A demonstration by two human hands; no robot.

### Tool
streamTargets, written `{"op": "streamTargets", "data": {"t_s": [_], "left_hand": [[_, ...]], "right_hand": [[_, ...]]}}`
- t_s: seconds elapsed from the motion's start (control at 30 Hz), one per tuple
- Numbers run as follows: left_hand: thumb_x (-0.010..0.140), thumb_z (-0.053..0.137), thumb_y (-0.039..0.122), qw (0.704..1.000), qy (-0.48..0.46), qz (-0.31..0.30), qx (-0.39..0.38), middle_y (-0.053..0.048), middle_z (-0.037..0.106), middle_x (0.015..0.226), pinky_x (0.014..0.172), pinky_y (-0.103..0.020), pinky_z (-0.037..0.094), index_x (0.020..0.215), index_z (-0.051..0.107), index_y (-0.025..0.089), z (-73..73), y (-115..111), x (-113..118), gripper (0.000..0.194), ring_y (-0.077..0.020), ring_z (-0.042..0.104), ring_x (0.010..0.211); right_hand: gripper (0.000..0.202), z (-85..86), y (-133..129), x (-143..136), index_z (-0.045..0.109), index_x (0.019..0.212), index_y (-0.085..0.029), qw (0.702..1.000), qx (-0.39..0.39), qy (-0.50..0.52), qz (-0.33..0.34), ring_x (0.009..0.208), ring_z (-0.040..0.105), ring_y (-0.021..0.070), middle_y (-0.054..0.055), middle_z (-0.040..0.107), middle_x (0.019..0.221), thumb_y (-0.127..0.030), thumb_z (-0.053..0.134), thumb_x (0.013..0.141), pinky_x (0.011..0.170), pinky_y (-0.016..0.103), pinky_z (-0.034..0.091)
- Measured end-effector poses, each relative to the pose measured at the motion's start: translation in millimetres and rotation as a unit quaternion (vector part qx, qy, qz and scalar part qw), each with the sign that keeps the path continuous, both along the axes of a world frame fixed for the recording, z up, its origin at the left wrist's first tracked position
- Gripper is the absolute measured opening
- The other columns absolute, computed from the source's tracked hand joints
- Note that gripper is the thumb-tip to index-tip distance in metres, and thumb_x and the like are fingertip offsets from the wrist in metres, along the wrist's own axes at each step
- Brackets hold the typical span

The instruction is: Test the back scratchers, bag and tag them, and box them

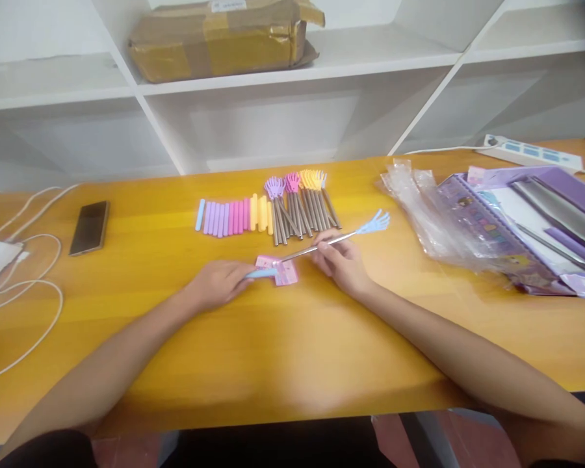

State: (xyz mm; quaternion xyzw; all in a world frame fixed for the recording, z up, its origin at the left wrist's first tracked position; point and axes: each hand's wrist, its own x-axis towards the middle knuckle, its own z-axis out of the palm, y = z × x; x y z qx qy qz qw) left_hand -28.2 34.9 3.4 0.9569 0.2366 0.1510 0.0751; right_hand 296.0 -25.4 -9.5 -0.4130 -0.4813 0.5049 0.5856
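Observation:
My left hand (219, 284) grips a light blue tube (262, 273), which points right over a small pink printed card (286, 273) on the table. My right hand (340, 260) pinches a metal rod (305, 252) with a blue hand-shaped head (374, 223) at its upper right end. The rod's lower left end lies over the card, just apart from the blue tube. Behind my hands is a row of purple, pink and yellow tubes (236, 216), with one blue tube at its left. Beside it lie several metal rods (297, 214) with purple, pink, yellow and blue hand-shaped heads.
On the wooden table (273, 364), a phone (90, 227) and white cables (53, 325) lie left. Clear plastic bags (419, 214) and a purple box (511, 250) are at the right, a power strip (531, 153) behind. A taped cardboard box (219, 42) sits on the shelf.

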Motion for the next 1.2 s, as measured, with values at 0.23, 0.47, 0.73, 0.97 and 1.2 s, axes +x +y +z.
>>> {"op": "streamTargets", "data": {"t_s": [0.23, 0.47, 0.73, 0.97, 1.2], "left_hand": [[0.114, 0.034, 0.043, 0.999, 0.037, -0.001, -0.003, -0.01, 0.082, 0.094, 0.071, -0.032, 0.053, 0.125, 0.072, 0.02, -2.7, 12.2, -10.2, 0.046, -0.0216, 0.076, 0.078], [0.115, 0.031, 0.047, 0.999, 0.033, -0.003, -0.027, -0.007, 0.078, 0.087, 0.069, -0.031, 0.048, 0.12, 0.069, 0.019, -3.7, 12.9, -10.9, 0.048, -0.0208, 0.072, 0.074], [0.115, 0.029, 0.049, 0.998, 0.027, 0.019, -0.044, -0.007, 0.078, 0.089, 0.07, -0.031, 0.05, 0.121, 0.069, 0.02, -0.1, 12.1, -9.9, 0.05, -0.0212, 0.073, 0.076], [0.114, 0.03, 0.05, 0.997, 0.029, 0.032, -0.061, -0.007, 0.077, 0.088, 0.07, -0.031, 0.05, 0.12, 0.069, 0.02, -0.6, 13.1, -10.0, 0.05, -0.0211, 0.072, 0.075], [0.115, 0.027, 0.049, 0.998, 0.027, 0.026, -0.041, -0.007, 0.077, 0.088, 0.07, -0.032, 0.05, 0.118, 0.069, 0.02, -1.6, 13.6, -11.2, 0.052, -0.0215, 0.072, 0.074]], "right_hand": [[0.038, 8.4, 3.7, 1.5, 0.068, 0.089, -0.022, 0.992, -0.043, 0.012, 0.118, 0.045, 0.045, 0.0092, 0.0, 0.073, 0.074, -0.059, 0.073, 0.097, 0.048, 0.027, 0.031], [0.033, 8.1, 6.2, 3.7, 0.066, 0.091, -0.022, 0.991, -0.042, 0.02, 0.129, 0.047, 0.045, 0.0084, 0.001, 0.077, 0.08, -0.053, 0.078, 0.094, 0.052, 0.027, 0.034], [0.036, 6.2, 6.9, 6.4, 0.066, 0.093, -0.023, 0.99, -0.026, 0.006, 0.138, 0.049, 0.045, 0.0083, -0.002, 0.073, 0.078, -0.054, 0.084, 0.088, 0.055, 0.027, 0.037], [0.033, 4.7, 5.9, 10.1, 0.068, 0.095, -0.023, 0.989, -0.012, -0.023, 0.148, 0.054, 0.049, 0.0088, 0.001, 0.074, 0.089, -0.051, 0.085, 0.089, 0.055, 0.027, 0.039], [0.028, 4.2, 6.6, 13.0, 0.073, 0.093, -0.022, 0.988, -0.008, -0.049, 0.146, 0.056, 0.054, 0.0083, 0.003, 0.073, 0.095, -0.046, 0.086, 0.089, 0.054, 0.026, 0.043]]}}
